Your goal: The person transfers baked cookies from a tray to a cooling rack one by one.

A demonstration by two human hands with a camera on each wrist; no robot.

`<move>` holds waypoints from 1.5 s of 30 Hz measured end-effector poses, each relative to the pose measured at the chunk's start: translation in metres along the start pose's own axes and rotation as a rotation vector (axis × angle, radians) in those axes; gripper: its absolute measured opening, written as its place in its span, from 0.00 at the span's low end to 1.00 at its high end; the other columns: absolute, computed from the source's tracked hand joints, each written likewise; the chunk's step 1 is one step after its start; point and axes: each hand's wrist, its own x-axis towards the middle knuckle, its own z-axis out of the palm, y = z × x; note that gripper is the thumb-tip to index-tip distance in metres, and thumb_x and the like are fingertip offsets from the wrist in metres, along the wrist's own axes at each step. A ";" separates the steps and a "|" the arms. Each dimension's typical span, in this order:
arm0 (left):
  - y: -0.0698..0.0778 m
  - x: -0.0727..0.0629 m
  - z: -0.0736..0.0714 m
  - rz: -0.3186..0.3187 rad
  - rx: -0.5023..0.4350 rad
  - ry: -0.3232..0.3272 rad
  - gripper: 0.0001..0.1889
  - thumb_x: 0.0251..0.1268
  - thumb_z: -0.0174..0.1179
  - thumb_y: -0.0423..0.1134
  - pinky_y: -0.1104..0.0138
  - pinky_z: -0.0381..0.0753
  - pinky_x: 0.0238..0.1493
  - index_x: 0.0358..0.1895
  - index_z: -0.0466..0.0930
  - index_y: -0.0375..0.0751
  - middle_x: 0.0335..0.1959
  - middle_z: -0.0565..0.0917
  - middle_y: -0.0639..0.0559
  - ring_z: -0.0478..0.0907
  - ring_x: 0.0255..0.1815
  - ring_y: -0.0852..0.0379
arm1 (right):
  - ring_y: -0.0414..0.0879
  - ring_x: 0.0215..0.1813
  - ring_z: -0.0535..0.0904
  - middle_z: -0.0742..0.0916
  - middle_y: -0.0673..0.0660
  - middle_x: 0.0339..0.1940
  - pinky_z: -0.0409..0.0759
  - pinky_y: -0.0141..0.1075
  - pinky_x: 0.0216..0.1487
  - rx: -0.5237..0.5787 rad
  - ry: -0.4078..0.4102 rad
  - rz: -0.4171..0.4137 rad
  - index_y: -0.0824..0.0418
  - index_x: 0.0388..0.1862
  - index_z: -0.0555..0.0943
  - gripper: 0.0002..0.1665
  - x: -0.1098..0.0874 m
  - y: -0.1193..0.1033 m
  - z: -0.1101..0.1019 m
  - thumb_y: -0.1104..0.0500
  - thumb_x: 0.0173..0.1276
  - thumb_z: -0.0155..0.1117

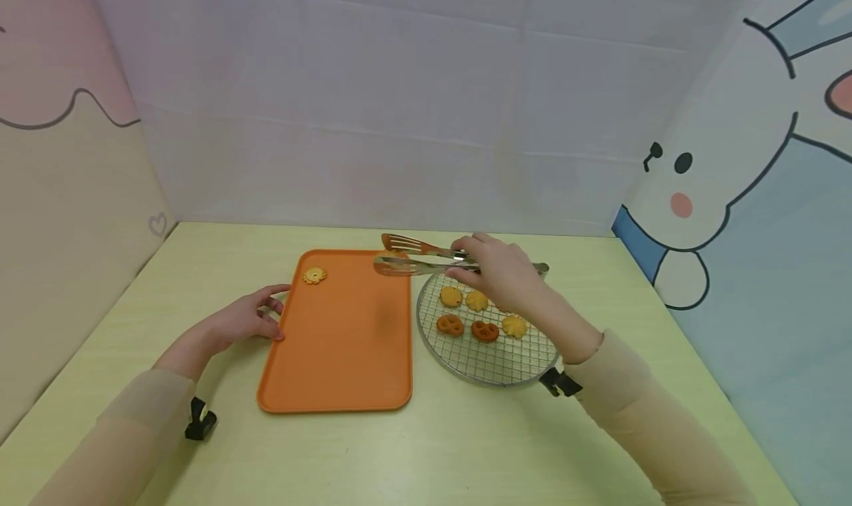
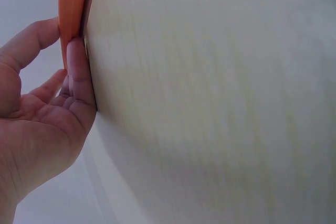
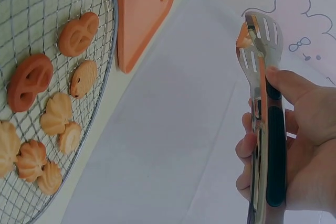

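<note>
My left hand (image 1: 248, 318) is at the left rim of an orange tray (image 1: 339, 343), thumb and forefinger spread along it. In the left wrist view its fingertips touch the tray's edge (image 2: 73, 3). A flower-shaped cookie (image 1: 315, 275) lies in the tray's far left corner. With curled fingers my right hand (image 1: 502, 273) grips metal tongs (image 1: 413, 267) over the tray's far right corner. The right wrist view shows a small golden cookie (image 3: 243, 36) between the slotted tips of the tongs, partly hidden by them.
Right of the tray is a round wire rack (image 1: 489, 362) with several cookies, among them two brown pretzel-shaped ones (image 1: 450, 325); my right hand and forearm hide part of it. A pale wall (image 1: 399, 121) closes off the back of the table (image 1: 373, 461).
</note>
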 end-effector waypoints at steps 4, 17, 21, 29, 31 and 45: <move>0.000 0.000 0.000 -0.001 -0.001 -0.001 0.48 0.52 0.67 0.29 0.69 0.77 0.38 0.73 0.45 0.34 0.48 0.63 0.40 0.75 0.37 0.55 | 0.51 0.45 0.81 0.81 0.56 0.54 0.78 0.46 0.41 0.019 0.005 0.023 0.58 0.59 0.76 0.27 -0.009 0.010 -0.009 0.44 0.67 0.59; 0.002 0.000 0.002 0.002 0.006 -0.001 0.47 0.52 0.67 0.29 0.68 0.77 0.38 0.73 0.45 0.35 0.48 0.63 0.40 0.74 0.37 0.55 | 0.56 0.51 0.79 0.80 0.60 0.55 0.77 0.51 0.47 -0.004 0.018 0.102 0.61 0.59 0.75 0.27 -0.045 0.045 -0.033 0.46 0.67 0.60; 0.002 0.000 0.002 0.003 0.003 0.000 0.47 0.52 0.67 0.29 0.69 0.77 0.38 0.73 0.45 0.34 0.47 0.63 0.40 0.74 0.36 0.55 | 0.57 0.50 0.79 0.80 0.62 0.54 0.77 0.52 0.46 -0.003 0.033 0.130 0.63 0.59 0.75 0.27 -0.056 0.056 -0.039 0.47 0.68 0.60; 0.003 -0.002 0.003 0.006 0.002 0.000 0.47 0.53 0.66 0.29 0.68 0.77 0.37 0.73 0.45 0.34 0.47 0.64 0.40 0.74 0.37 0.54 | 0.52 0.39 0.78 0.80 0.60 0.48 0.76 0.46 0.37 -0.006 0.071 0.154 0.62 0.57 0.75 0.27 -0.076 0.081 -0.041 0.45 0.68 0.59; 0.004 -0.002 0.003 0.006 0.005 0.002 0.47 0.53 0.66 0.30 0.68 0.77 0.37 0.73 0.45 0.34 0.48 0.64 0.40 0.74 0.37 0.54 | 0.50 0.37 0.76 0.80 0.60 0.46 0.74 0.45 0.34 0.000 0.082 0.167 0.62 0.56 0.75 0.27 -0.081 0.087 -0.041 0.45 0.68 0.59; 0.000 -0.002 0.002 0.009 0.006 0.008 0.47 0.52 0.67 0.30 0.68 0.77 0.37 0.73 0.46 0.35 0.48 0.64 0.40 0.74 0.37 0.55 | 0.56 0.36 0.77 0.80 0.65 0.46 0.73 0.52 0.34 -0.030 0.121 0.216 0.66 0.56 0.74 0.28 -0.110 0.130 -0.028 0.45 0.68 0.58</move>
